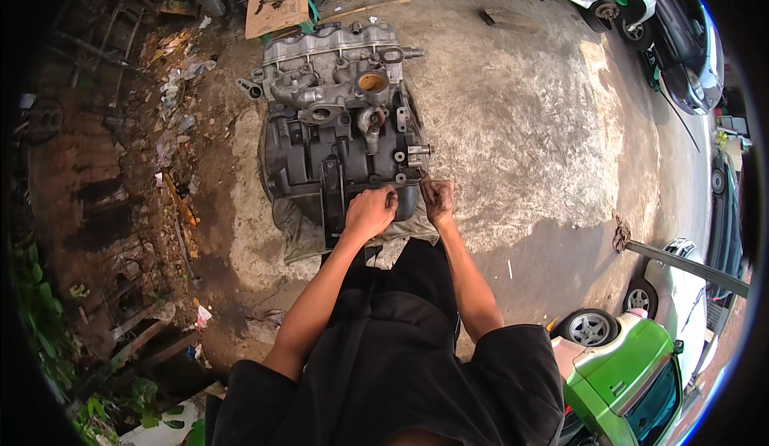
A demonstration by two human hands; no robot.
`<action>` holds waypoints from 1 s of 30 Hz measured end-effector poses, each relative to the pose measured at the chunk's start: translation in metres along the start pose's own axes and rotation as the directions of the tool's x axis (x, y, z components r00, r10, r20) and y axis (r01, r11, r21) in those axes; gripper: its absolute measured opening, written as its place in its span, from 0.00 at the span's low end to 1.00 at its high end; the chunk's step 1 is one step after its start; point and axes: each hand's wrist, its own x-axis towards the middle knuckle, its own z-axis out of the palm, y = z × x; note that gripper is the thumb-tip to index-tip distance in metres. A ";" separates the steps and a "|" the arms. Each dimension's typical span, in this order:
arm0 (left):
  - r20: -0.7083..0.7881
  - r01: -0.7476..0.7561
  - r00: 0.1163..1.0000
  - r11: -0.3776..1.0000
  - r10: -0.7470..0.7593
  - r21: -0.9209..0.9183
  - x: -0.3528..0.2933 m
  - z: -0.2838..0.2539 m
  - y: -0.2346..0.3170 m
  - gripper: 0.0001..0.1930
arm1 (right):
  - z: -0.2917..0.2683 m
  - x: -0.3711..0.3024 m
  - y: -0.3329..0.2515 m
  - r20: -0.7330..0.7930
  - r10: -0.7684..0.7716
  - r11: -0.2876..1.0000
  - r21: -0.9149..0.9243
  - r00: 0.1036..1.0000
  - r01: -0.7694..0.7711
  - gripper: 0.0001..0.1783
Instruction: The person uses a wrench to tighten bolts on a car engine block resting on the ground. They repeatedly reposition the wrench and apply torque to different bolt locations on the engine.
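Observation:
A dark engine block (300, 143) lies on its side in front of me, with a grey metal intake manifold (328, 94) and a ribbed grey cover (328, 44) toward its far end. My left hand (372, 211) is closed, fingers curled, at the engine's near edge beside a black bracket (333, 198). Whatever sits in its fingers is hidden. At the near right corner, just below a short metal pipe fitting (419, 156), my right hand (438, 200) is closed too. Its fingers are pinched against the engine's edge, and what they grip is too small to name.
Under the engine lies a crumpled grey-green cloth (298, 234). A cardboard sheet (276, 2) with dark tools or parts on it leans at the far side by a wheel. Rubbish (180, 94) litters the left. Parked cars, including a green one (621, 366), line the right; a metal pole (681, 266) juts in.

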 end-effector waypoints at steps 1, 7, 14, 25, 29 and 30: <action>-0.004 -0.006 1.000 1.000 0.006 0.002 0.000 0.000 0.000 0.12 | 0.001 0.000 0.001 -0.003 -0.044 0.998 -0.035 0.999 0.044 0.23; -0.016 -0.004 1.000 1.000 0.004 -0.004 -0.002 0.001 0.000 0.12 | 0.009 0.001 0.011 -0.114 -0.287 0.956 -0.101 0.951 0.276 0.25; -0.064 -0.028 0.998 0.999 0.030 0.028 0.000 0.003 -0.001 0.12 | 0.028 0.001 0.005 -0.361 -0.174 0.958 0.154 0.916 0.243 0.25; -0.042 -0.003 0.999 1.000 0.002 -0.025 -0.002 0.001 -0.004 0.12 | 0.047 0.005 -0.002 -0.492 -0.136 0.972 0.101 0.860 0.212 0.26; -0.056 -0.019 0.998 0.999 0.016 -0.048 -0.002 0.001 -0.002 0.12 | 0.050 0.010 -0.005 -0.562 -0.124 0.945 0.184 0.818 0.270 0.26; -0.048 -0.006 0.999 0.999 0.004 -0.048 -0.002 0.000 -0.002 0.12 | 0.049 0.010 -0.006 -0.545 -0.133 0.954 0.156 0.828 0.256 0.26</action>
